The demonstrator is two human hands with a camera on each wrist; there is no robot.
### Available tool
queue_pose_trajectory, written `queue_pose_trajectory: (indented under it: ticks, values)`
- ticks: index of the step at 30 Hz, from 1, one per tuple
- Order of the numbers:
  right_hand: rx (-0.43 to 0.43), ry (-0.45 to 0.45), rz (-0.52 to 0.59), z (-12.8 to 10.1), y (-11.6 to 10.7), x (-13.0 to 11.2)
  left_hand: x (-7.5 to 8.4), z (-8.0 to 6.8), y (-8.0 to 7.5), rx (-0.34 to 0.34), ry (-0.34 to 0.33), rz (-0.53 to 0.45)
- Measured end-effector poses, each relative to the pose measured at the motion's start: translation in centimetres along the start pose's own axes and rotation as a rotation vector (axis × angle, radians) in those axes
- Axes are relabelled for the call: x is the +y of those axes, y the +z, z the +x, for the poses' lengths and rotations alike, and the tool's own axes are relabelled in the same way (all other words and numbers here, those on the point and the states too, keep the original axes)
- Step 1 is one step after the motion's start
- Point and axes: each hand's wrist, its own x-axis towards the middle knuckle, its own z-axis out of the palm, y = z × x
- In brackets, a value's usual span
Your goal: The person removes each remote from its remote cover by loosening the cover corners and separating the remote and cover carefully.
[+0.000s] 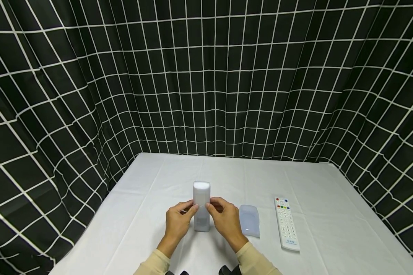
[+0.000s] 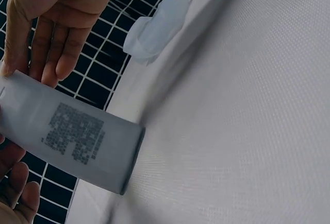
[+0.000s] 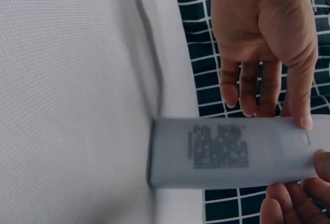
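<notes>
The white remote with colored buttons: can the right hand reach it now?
Probably not at once: the right hand pinches the sleeved remote together with the left hand. The white remote lies beyond the clear cover, otherwise unobstructed.

Bare hands (image 1: 177,223), beige long sleeves (image 1: 155,264)

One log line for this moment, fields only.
left hand: pinches sleeved remote | right hand: pinches same | table: empty sleeve, bare remote

Both forearms reach forward over the tabletop's near edge. The left hand (image 1: 177,223) and right hand (image 1: 226,220) face each other, thumbs and fingertips pinching inward, remaining fingers loosely extended.
</notes>
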Motion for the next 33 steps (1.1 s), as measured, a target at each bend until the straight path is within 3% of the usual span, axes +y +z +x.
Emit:
queue_pose_trajectory:
  ticks: [4, 13, 18, 27, 33]
  values:
    - [0.006, 0.004, -0.015, 0.1, 0.0, 0.0, 0.1, 0.1, -0.1, 0.0, 0.013, -0.023]
    - [-0.041, 0.051, -0.001, -0.3, 0.0, 0.2, -4.0, 0.2, 0.7, 0.006, -0.022, -0.067]
    - [-0.054, 0.054, -0.018, -0.4, 0.1, 0.4, -4.4, 0.0, 0.7, 0.002, -0.006, -0.039]
    - [-0.077, 0.064, -0.06, -0.4, 0.2, 0.8, -4.5, 0.0, 0.6, -0.019, -0.05, 0.031]
    - [-0.089, 0.067, -0.078, -0.4, 0.3, 0.8, -4.7, 0.0, 0.6, -0.014, -0.028, 0.083]
